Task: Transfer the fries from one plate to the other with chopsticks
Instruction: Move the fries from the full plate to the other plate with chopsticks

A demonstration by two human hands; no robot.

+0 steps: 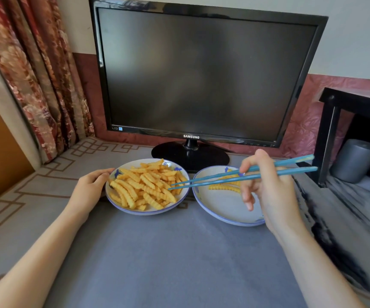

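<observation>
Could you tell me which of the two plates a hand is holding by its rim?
The left plate, heaped with fries: the left hand holds its rim. The right plate has only a few fries; the right hand holds chopsticks over it.

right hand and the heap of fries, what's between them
Head view: the second plate, holding a few fries, with the chopsticks crossing above it from right hand to heap.

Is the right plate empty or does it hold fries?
Not empty: the right plate holds a few crinkle-cut fries at its far side; the rest is bare.
</observation>
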